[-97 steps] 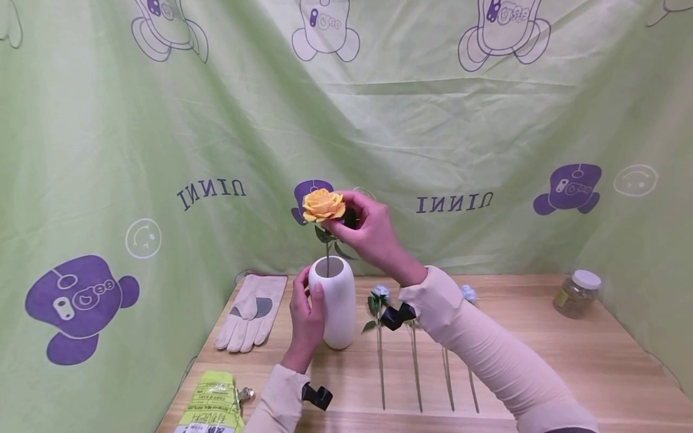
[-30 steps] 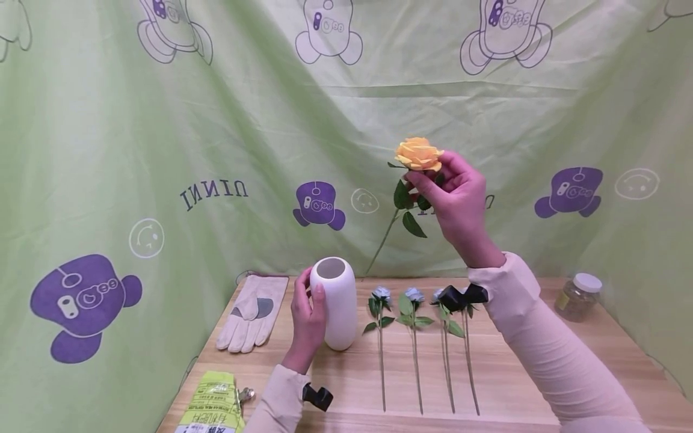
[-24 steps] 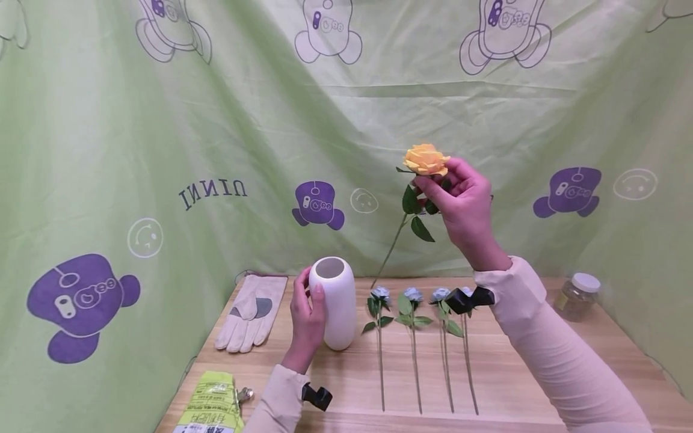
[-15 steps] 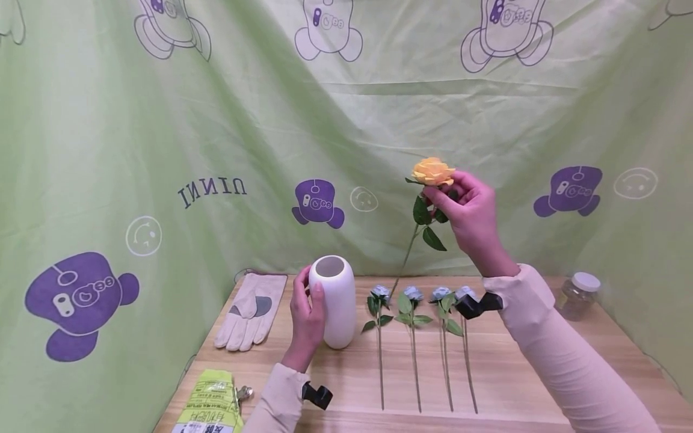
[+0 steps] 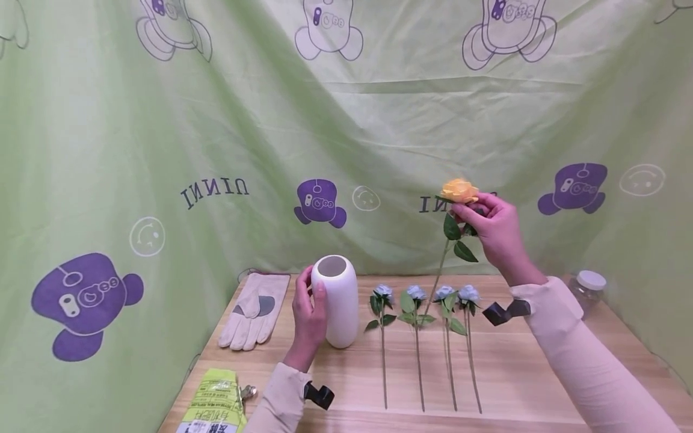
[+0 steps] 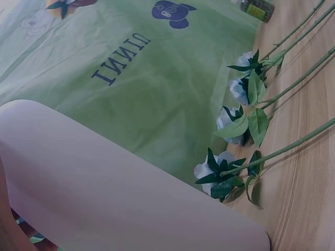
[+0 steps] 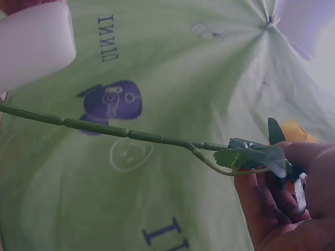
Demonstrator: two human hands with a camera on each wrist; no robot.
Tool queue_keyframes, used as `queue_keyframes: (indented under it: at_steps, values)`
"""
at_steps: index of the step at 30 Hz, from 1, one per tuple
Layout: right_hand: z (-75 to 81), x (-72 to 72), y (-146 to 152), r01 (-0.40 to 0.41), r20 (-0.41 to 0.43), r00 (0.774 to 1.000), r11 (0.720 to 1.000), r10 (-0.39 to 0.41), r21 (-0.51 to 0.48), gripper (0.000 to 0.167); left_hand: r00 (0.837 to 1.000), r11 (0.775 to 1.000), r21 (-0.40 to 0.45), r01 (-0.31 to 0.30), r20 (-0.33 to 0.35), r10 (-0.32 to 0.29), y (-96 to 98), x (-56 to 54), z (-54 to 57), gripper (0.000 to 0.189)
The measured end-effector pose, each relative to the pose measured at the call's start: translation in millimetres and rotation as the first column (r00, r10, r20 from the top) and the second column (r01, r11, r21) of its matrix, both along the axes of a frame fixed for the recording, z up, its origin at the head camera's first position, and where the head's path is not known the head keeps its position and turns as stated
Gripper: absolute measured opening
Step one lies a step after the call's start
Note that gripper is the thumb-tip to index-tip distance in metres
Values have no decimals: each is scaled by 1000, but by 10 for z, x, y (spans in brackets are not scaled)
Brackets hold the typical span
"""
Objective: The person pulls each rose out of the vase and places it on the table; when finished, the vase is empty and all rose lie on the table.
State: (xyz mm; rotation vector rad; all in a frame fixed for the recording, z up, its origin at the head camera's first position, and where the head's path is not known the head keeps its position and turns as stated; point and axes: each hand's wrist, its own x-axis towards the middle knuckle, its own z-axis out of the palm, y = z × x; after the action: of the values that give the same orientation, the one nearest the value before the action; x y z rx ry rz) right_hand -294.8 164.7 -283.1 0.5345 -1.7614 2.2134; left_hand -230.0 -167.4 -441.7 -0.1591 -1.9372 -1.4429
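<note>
In the head view my right hand pinches a yellow rose just beneath its bloom. The rose's long stem slants down to the left, and its lower end is over the row of blue roses. My left hand holds the side of a tall white vase, which stands upright on the table with nothing seen in its mouth. Several blue roses, among them one at the left end and one at the right end, lie side by side right of the vase. The right wrist view shows the green stem and leaves near my fingers.
A pair of pale work gloves lies left of the vase on the wooden table. Nearer stands a yellow-green bag with a metal clip. A white-lidded jar is at the back right. Green cloth hangs behind.
Since the oldest frame the yellow rose has come up out of the vase's mouth. My right hand has carried it right, and lately downward too. The left hand stays on the vase.
</note>
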Motion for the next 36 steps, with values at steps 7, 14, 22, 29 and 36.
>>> queue_keyframes:
  at_steps: [7, 14, 22, 29, 36]
  values:
    - [-237, -99, 294, 29, 124, 991, 992, -43, 119, 16, 1000, 1000, -12, -8, -2, 8, 11, 2, 5, 45]
    - [-525, -188, 610, 27, 260, 956, 922, -137, 386, 19, 1000, 1000, -19, -4, 9, 5, 2, 10, -9, 44]
    - [-876, -257, 945, 12, 320, 921, 836, -223, 548, 48, 1000, 1000, -13, 5, 15, -5, 7, 16, 11, 45]
    - [-1182, -315, 1231, -34, 392, 879, 785, -271, 619, 52, 1000, 1000, -21, -10, 0, 10, 3, 10, 15, 45]
    - [-1512, -328, 1427, -114, 456, 852, 761, -255, 639, 19, 1000, 1000, -20, -6, 8, 7, -8, 5, -6, 44]
